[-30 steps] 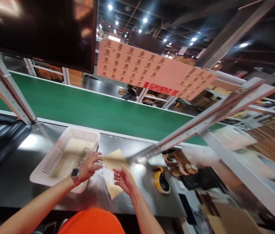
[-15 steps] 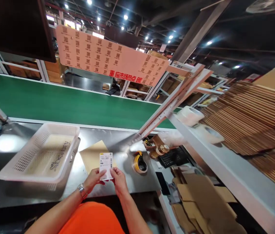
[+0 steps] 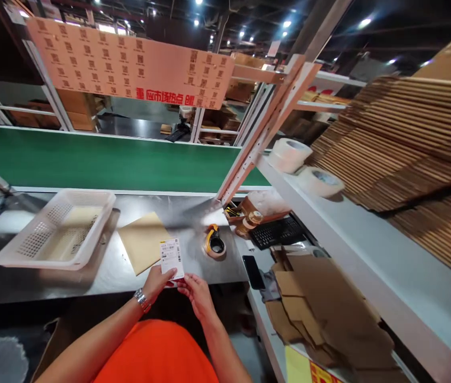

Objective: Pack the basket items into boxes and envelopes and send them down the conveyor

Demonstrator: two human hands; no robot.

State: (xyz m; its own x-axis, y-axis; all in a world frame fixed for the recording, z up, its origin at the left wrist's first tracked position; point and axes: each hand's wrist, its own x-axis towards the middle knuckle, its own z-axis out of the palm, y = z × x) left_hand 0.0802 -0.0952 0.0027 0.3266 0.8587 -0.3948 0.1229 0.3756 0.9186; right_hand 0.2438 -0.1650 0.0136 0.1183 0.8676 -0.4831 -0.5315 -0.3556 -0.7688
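A white printed shipping label (image 3: pixel 171 256) with barcodes is upright above the front edge of the metal table. My left hand (image 3: pixel 158 284) pinches its lower left edge, thumb on the front. At its lower right corner, the fingers of my right hand (image 3: pixel 196 293) are closed together, with something small and red showing near the fingertips. A tan padded envelope (image 3: pixel 141 239) lies flat on the table just behind the label. To the right of the label rests an orange tape dispenser (image 3: pixel 214 243) with a roll in it.
On the left stands a white perforated basket (image 3: pixel 98 227). Beyond the table runs a green conveyor belt (image 3: pixel 89 165). The right side holds a black phone (image 3: pixel 253 272), a keyboard (image 3: pixel 277 232), flat cardboard (image 3: pixel 325 298), and a shelf (image 3: pixel 369 234) with tape rolls and stacked cartons.
My view has turned right and down. The right thumb has left the label's front and that hand has dropped to its bottom corner; the left hand keeps its grip.
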